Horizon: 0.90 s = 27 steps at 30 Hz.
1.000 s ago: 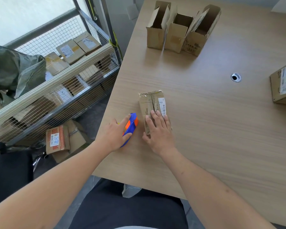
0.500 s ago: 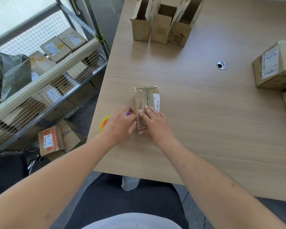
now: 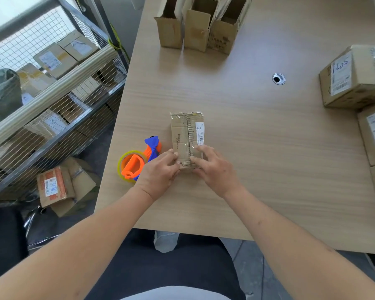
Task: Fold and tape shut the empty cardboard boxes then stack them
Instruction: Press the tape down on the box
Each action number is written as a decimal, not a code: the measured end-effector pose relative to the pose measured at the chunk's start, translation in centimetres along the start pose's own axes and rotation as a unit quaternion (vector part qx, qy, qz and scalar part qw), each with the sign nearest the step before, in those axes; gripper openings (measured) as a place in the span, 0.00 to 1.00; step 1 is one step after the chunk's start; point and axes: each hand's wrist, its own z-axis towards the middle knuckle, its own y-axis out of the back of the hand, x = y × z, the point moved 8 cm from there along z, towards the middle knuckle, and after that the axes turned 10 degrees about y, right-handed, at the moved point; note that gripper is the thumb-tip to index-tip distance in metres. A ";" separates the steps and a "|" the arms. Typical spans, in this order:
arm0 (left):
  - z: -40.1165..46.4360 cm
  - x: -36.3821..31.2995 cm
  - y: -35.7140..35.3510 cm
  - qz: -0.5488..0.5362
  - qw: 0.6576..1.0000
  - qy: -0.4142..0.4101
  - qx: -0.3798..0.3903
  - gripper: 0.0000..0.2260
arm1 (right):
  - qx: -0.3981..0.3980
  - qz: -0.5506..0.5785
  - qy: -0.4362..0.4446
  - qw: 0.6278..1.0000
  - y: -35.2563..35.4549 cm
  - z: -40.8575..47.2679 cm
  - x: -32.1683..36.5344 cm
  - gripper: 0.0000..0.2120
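1. Now a small cardboard box (image 3: 186,135) lies flat on the desk (image 3: 268,148), near its left edge, flaps closed along a middle seam.
2. Left hand (image 3: 160,172) pinches the box's near left corner; right hand (image 3: 212,167) curls its fingers over the near right end.
3. Just left of the box lies an orange and blue tape dispenser (image 3: 139,161).
4. Three open boxes (image 3: 195,29) stand at the far edge; taped boxes (image 3: 355,79) sit at right.

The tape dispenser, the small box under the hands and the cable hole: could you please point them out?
tape dispenser (image 3: 132,165): head view, orange hub.
small box (image 3: 180,135): head view, left top flap.
cable hole (image 3: 278,79): head view, dark centre.
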 end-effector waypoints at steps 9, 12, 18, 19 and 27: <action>-1.5 -0.8 -1.7 0.035 0.999 -0.021 -0.030 0.08 | -0.081 0.089 -0.131 0.984 -0.7 -3.4 -2.0 0.10; -2.3 0.0 -1.8 0.009 1.000 -0.027 -0.013 0.13 | -0.134 0.169 -0.175 0.961 0.0 -4.4 -3.1 0.07; -2.3 0.9 -1.7 -0.049 0.999 0.011 0.004 0.21 | -0.176 0.181 -0.302 0.920 -0.2 -5.8 -3.3 0.17; -2.1 0.9 -1.8 -0.051 0.999 0.015 0.003 0.21 | -0.176 0.168 -0.331 0.912 -0.4 -6.1 -3.3 0.18; -1.1 -1.3 -2.3 -0.010 0.999 -0.020 0.031 0.18 | -0.139 0.167 -0.333 0.917 -0.4 -6.2 -2.6 0.28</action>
